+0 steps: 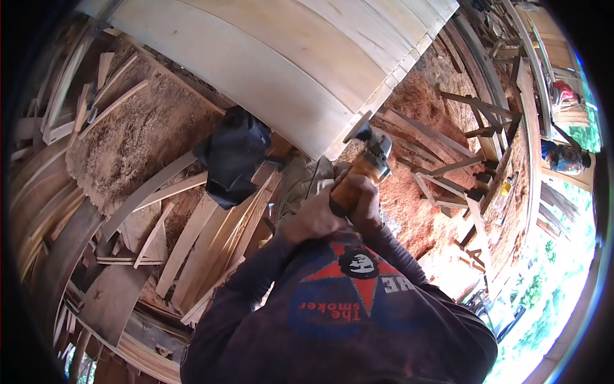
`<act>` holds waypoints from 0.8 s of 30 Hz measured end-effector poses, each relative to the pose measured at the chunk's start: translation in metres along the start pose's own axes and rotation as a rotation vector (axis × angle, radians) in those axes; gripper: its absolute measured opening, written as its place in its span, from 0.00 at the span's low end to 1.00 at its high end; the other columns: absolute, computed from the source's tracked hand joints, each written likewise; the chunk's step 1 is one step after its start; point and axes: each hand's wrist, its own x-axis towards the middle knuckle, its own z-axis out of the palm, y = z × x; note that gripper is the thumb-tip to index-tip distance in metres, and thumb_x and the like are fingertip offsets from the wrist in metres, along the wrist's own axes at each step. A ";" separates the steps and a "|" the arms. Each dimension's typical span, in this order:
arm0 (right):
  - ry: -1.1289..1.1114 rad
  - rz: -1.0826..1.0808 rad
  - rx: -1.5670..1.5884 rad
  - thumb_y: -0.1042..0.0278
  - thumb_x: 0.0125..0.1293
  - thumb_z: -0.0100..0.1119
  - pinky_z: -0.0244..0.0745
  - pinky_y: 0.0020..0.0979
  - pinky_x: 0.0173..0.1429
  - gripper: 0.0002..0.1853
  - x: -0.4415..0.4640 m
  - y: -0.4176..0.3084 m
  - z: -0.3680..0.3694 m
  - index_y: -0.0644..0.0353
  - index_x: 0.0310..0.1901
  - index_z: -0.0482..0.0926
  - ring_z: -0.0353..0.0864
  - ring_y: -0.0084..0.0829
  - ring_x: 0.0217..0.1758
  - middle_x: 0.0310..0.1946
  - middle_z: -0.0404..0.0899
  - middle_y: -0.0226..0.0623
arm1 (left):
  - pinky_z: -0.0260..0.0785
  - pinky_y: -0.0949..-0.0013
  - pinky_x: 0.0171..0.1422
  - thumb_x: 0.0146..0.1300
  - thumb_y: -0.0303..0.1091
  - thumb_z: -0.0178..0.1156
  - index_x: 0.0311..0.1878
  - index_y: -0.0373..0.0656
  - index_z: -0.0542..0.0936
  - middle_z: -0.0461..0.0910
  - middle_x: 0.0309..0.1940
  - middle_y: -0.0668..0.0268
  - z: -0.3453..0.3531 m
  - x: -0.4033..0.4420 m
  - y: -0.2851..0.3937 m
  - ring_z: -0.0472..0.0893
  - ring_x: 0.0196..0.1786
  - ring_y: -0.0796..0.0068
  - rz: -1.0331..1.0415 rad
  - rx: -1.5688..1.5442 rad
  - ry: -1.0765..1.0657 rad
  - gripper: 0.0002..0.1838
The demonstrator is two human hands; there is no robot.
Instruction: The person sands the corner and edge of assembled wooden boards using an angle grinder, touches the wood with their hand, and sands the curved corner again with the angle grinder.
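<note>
Both of my hands are wrapped round a yellow-orange angle grinder. My left hand is closed on the rear of its body, while my right hand grips it just beside, on the right. The grinder's disc is at the corner edge of a large pale wooden panel made of joined planks. Whether the disc touches the wood I cannot tell. Parts of my fingers are hidden behind the tool.
A black plastic bag hangs or lies left of my hands. Curved boards and planks are stacked at the left. Reddish sawdust covers the ground at right, among wooden frames. Another person is at the far right.
</note>
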 end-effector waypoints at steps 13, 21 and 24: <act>-0.108 0.256 0.392 0.61 0.55 0.65 0.81 0.35 0.53 0.19 0.011 0.014 -0.007 0.62 0.45 0.76 0.83 0.35 0.40 0.36 0.80 0.38 | 0.78 0.47 0.60 0.47 0.45 0.79 0.68 0.26 0.68 0.85 0.47 0.35 0.023 0.008 -0.020 0.86 0.53 0.35 -0.086 0.171 0.097 0.49; -0.158 0.194 0.251 0.64 0.57 0.65 0.83 0.36 0.52 0.15 0.027 0.012 -0.011 0.63 0.44 0.80 0.85 0.37 0.40 0.37 0.83 0.39 | 0.79 0.52 0.55 0.47 0.42 0.78 0.57 0.30 0.77 0.86 0.46 0.43 0.007 0.016 -0.018 0.88 0.51 0.44 0.010 0.078 0.121 0.36; -0.198 -0.382 -0.601 0.69 0.59 0.64 0.85 0.39 0.52 0.14 0.024 -0.009 -0.003 0.62 0.47 0.84 0.89 0.40 0.43 0.39 0.87 0.42 | 0.78 0.62 0.57 0.45 0.36 0.80 0.58 0.35 0.79 0.87 0.45 0.57 0.008 0.053 -0.061 0.86 0.49 0.66 0.074 -0.399 -0.133 0.34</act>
